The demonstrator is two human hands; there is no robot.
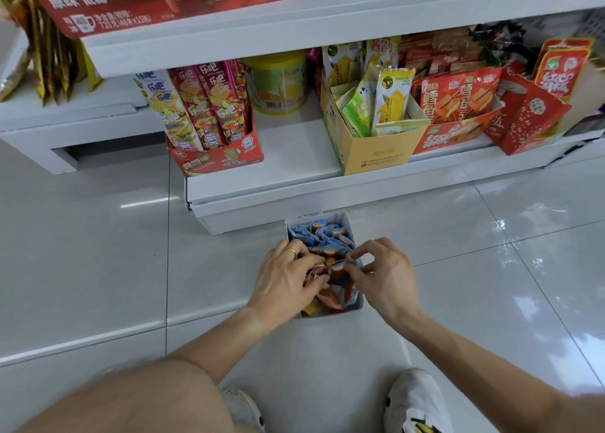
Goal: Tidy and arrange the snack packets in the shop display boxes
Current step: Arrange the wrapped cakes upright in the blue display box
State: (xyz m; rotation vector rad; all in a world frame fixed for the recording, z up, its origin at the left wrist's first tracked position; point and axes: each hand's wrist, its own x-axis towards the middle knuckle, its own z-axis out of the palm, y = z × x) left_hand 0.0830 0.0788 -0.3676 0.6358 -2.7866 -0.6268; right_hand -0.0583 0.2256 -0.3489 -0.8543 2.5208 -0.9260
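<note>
Two hands are down in one small white display box (340,217) that sits on the glossy grey floor tiles (98,252), just in front of the white bottom shelf (294,157). The box is an open-topped cardboard tray, longer than it is wide, and it's stuffed with little snack packets (322,236): blue wrappers with orange-red and white printing, all crinkly and lying every which way. The far half at 12 o'clock looks a bit more lined up, the near half at 6 o'clock is a jumble.

The left hand (284,279) comes in from 8 o'clock, fingers curled down into the pile, thumb and fingertips pinching at a packet near the middle of the box. There's a gold ring (292,251) on one finger. The right hand (383,272) comes in from 4 o'clock, thumb and forefinger pinching the edge of a blue and orange packet (337,269), other fingers bent loosely above it. Whether both hands have the same packet, I can't tell.

On the shelf at 12 o'clock: a red box of tall cracker packs (212,118) at 11, a yellow tub (278,82) behind it, a yellow carton (376,151) of green and yellow sachets, and red packets (458,105) off toward 1 o'clock. A bare knee and two white shoes (415,400) show at 6 o'clock
</note>
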